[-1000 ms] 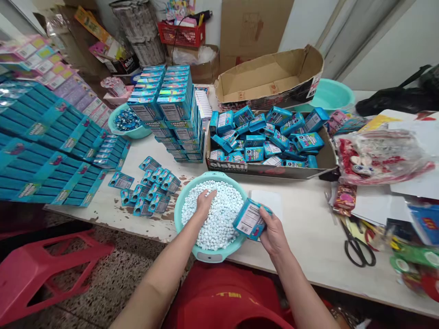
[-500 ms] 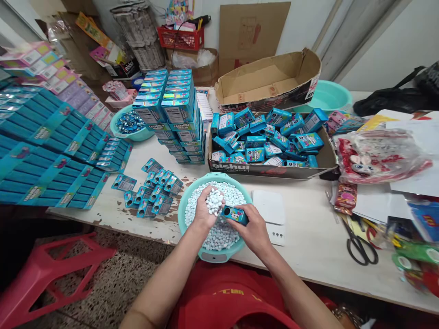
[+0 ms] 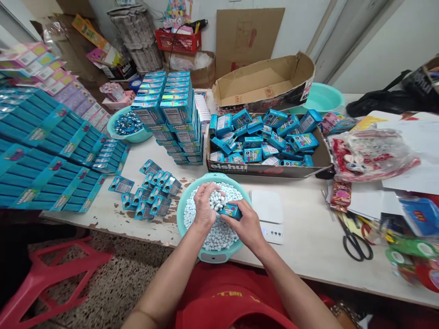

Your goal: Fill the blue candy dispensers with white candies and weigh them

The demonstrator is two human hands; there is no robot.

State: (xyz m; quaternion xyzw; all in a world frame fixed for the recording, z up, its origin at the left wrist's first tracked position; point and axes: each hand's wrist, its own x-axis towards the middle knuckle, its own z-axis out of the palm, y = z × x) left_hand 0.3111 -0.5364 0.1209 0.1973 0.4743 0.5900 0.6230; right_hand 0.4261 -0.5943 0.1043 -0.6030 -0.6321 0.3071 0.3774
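Note:
A turquoise basin (image 3: 181, 224) full of small white candies (image 3: 219, 234) stands at the table's front edge. Over it, my left hand (image 3: 205, 208) is cupped around a heap of the same candies. My right hand (image 3: 247, 225) grips a small blue box (image 3: 230, 209), tilted toward the left palm; candies touch its end, and its opening is hidden. Several blue boxes (image 3: 154, 194) with round holes in their ends stand grouped left of the basin. A white scale (image 3: 269, 208) lies just right of the basin, partly behind my right hand.
Behind the basin a carton (image 3: 270, 172) holds many blue boxes. Stacked blue packs (image 3: 178, 109) rise to its left, and more packs (image 3: 51, 151) fill the far left. Black-handled scissors (image 3: 356, 244) lie at the right. A red stool (image 3: 51, 278) stands at lower left.
My left hand has curled more over the candies and turned toward the box. My right hand has brought the box against the candies. The view has shifted slightly.

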